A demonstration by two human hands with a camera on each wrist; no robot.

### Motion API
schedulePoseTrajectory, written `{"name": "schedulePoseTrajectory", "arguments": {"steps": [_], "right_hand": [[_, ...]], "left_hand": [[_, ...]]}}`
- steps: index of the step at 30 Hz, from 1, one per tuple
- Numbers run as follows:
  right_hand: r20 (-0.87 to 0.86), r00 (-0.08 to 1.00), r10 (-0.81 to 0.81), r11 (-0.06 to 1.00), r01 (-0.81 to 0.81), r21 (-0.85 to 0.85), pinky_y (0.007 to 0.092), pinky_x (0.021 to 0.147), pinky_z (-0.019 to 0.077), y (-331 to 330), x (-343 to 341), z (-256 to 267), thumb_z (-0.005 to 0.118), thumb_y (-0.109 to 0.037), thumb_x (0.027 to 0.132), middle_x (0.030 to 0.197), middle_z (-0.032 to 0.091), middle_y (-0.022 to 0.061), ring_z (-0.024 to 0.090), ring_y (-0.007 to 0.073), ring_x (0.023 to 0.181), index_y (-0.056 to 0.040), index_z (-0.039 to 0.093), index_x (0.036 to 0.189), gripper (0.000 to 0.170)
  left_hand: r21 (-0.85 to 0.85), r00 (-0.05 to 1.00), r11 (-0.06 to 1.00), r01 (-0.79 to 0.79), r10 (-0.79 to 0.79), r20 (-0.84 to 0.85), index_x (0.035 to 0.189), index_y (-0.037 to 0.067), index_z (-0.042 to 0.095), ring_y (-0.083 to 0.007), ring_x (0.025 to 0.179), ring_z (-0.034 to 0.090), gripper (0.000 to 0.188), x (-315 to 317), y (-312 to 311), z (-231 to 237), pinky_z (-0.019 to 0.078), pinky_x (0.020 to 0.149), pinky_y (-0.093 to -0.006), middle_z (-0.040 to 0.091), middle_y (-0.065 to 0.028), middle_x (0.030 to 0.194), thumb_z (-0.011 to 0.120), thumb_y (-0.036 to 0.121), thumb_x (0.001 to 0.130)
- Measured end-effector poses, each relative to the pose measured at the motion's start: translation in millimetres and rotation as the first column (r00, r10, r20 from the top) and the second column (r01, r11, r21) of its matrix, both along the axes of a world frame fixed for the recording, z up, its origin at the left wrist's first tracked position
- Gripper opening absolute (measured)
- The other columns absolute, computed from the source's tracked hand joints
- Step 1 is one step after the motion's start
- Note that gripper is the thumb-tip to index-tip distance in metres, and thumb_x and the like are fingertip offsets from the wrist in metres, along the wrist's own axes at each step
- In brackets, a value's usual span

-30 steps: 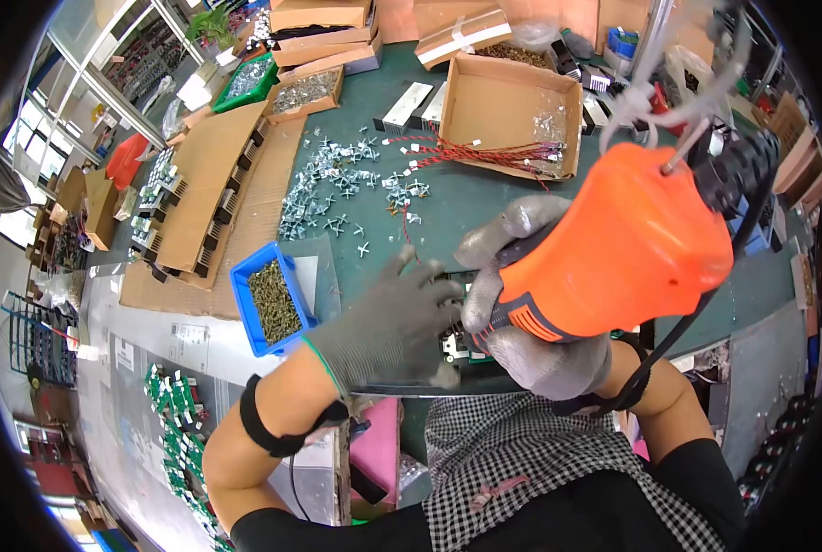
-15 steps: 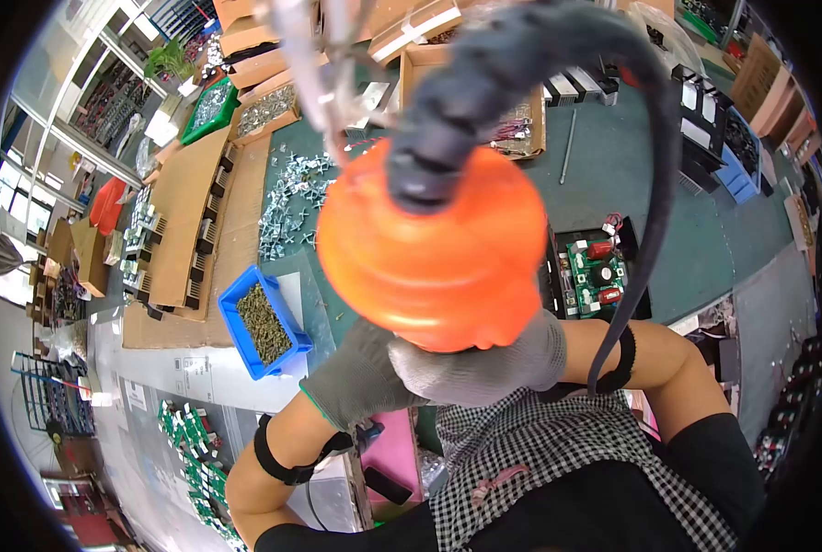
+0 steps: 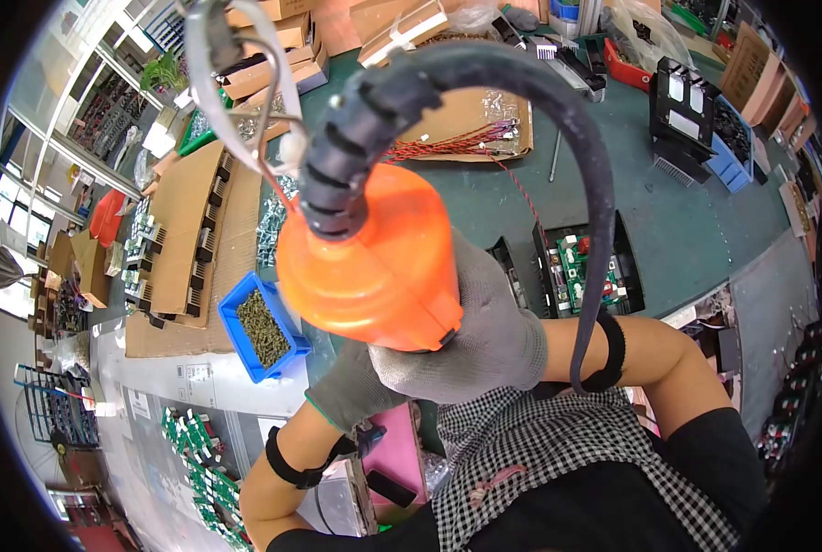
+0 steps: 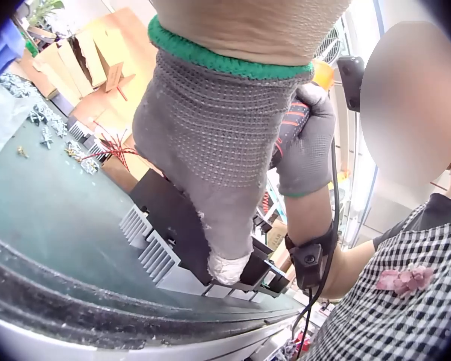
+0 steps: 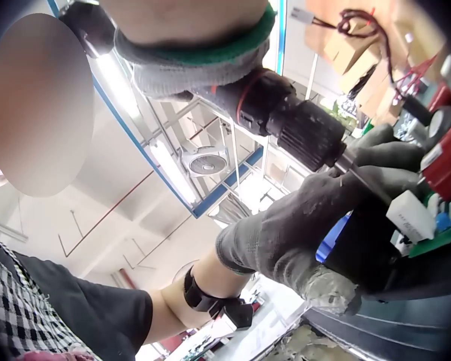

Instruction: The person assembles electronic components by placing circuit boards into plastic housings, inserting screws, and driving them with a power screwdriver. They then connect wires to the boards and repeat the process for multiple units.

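Note:
My right hand (image 3: pixel 489 336), in a grey glove, grips an orange-and-black electric screwdriver (image 3: pixel 374 267) held upright in front of me. In the right wrist view its black chuck (image 5: pixel 312 135) and thin metal bit (image 5: pixel 364 180) point down beside the gloved left fingers (image 5: pixel 391 156), near a white connector (image 5: pixel 411 216) on a green circuit board (image 5: pixel 440 239). My left hand (image 4: pixel 210 143) holds a black housing (image 4: pixel 161 203) with finned heat sinks (image 4: pixel 158 259), its thumb on the near side. In the head view the screwdriver and right hand hide most of the left hand (image 3: pixel 351 386).
Another black case (image 3: pixel 627 267) with a circuit board stands to the right. A blue bin (image 3: pixel 262 327) of small screws is at the left. Farther back are a cardboard tray (image 3: pixel 466 115) with red wires and a loose metal rod (image 3: pixel 555 156). The screwdriver's thick cable (image 3: pixel 595 202) arches rightward.
The screwdriver has swung from a slanted pose at the right to upright over the left hand, then a little further left. The right hand moved with it, and the head view has shifted.

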State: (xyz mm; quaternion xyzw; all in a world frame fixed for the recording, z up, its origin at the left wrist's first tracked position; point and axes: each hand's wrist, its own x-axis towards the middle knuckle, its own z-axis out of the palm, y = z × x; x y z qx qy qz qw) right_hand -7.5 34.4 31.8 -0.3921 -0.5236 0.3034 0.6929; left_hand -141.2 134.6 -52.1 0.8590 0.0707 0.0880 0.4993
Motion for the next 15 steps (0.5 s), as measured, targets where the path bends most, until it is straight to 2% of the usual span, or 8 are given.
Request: {"name": "schedulePoseTrajectory", "arguments": {"steps": [1,3,7,9,13,15], "right_hand": [[0.228,0.968,-0.104,0.994,0.090,0.068,0.0327,0.097,0.0486,-3,6,4,0.074,-0.007,0.072,0.125,0.059,0.0081,0.060,0.0185,0.114,-0.0035,0.046,0.132,0.066],[0.405,0.888,-0.218,0.973,0.167,0.159,0.0336,0.098,0.0481,-3,8,6,0.074,-0.007,0.071,0.125,0.059,0.0088,0.060,0.0186,0.114,-0.0029,0.046,0.132,0.067],[0.225,0.958,-0.177,0.979,0.149,0.136,0.0355,0.099,0.0468,-3,4,6,0.074,-0.007,0.071,0.125,0.060,0.0106,0.060,0.0206,0.114,-0.0014,0.046,0.131,0.067],[0.193,0.970,-0.146,0.985,0.123,0.125,0.0360,0.100,0.0462,-3,6,6,0.074,-0.007,0.070,0.125,0.060,0.0114,0.061,0.0217,0.114,-0.0009,0.045,0.132,0.068],[0.301,0.933,-0.195,0.969,0.137,0.203,0.0359,0.100,0.0460,4,11,-6,0.074,-0.007,0.071,0.125,0.059,0.0120,0.061,0.0223,0.113,-0.0006,0.043,0.134,0.071],[0.286,0.934,-0.213,0.966,0.157,0.206,0.0359,0.099,0.0464,5,8,-8,0.073,-0.008,0.071,0.125,0.059,0.0119,0.061,0.0220,0.112,-0.0004,0.042,0.134,0.071]], "left_hand": [[-0.053,1.000,0.999,-0.011,0.010,-0.009,0.138,0.013,0.051,-0.0271,0.130,0.048,0.074,-1,0,-3,0.0368,0.112,-0.0423,0.051,-0.0114,0.140,0.080,0.037,0.074],[-0.166,0.999,0.985,-0.039,0.035,-0.027,0.138,0.013,0.050,-0.0268,0.131,0.048,0.075,-3,-1,-9,0.0369,0.112,-0.0420,0.050,-0.0114,0.140,0.080,0.036,0.074],[-0.415,0.994,0.903,-0.107,0.087,-0.068,0.139,0.013,0.049,-0.0260,0.131,0.047,0.075,-7,-2,-23,0.0369,0.112,-0.0414,0.049,-0.0114,0.141,0.080,0.036,0.075],[-0.536,0.989,0.831,-0.149,0.123,-0.083,0.139,0.012,0.049,-0.0257,0.131,0.047,0.075,-10,-3,-30,0.0369,0.112,-0.0411,0.049,-0.0114,0.141,0.080,0.036,0.075],[-0.750,0.976,0.628,-0.207,0.191,-0.109,0.140,0.012,0.048,-0.0250,0.132,0.047,0.076,-11,-5,-42,0.0369,0.112,-0.0406,0.048,-0.0114,0.142,0.080,0.036,0.076],[-0.822,0.969,0.526,-0.217,0.217,-0.117,0.141,0.012,0.047,-0.0246,0.132,0.046,0.076,-10,-8,-48,0.0370,0.112,-0.0403,0.048,-0.0114,0.142,0.080,0.035,0.076]]}}
